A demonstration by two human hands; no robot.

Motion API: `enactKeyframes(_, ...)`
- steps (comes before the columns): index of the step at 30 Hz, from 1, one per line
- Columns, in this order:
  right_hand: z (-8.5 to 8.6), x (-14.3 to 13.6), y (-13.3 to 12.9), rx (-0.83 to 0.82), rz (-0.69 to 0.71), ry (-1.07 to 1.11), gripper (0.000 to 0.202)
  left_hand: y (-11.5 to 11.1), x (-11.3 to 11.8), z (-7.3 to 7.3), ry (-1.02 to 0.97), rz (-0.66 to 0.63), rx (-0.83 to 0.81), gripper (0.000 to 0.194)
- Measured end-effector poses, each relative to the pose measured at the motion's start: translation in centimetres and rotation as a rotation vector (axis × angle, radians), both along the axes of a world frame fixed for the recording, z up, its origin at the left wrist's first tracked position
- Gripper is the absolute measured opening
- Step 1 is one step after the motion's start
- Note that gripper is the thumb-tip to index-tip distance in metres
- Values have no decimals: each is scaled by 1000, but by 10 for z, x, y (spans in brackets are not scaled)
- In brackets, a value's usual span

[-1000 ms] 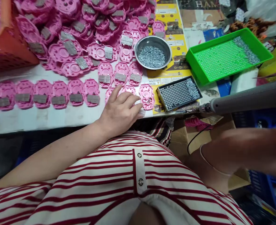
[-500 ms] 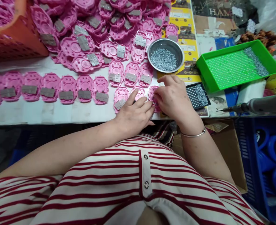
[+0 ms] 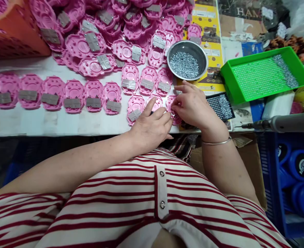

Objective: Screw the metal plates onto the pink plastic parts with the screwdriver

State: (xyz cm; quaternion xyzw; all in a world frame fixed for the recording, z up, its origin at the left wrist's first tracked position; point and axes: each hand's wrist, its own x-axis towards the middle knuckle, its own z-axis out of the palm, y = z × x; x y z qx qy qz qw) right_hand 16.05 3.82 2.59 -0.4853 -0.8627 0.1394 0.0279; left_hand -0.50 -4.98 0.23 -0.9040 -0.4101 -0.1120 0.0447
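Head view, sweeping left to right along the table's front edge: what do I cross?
Row of pink shells with grey plates → left hand → right hand → black screw tray → green tray.

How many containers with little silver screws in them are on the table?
3: a round metal bowl behind the right hand, a small black tray right of that hand, and a green tray farther right.
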Motion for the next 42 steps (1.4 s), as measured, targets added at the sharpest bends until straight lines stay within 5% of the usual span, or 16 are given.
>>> enactKeyframes(42, -1, 11, -6, -80, 26, 112, 23, -1, 2, 4, -7, 16, -41, 36)
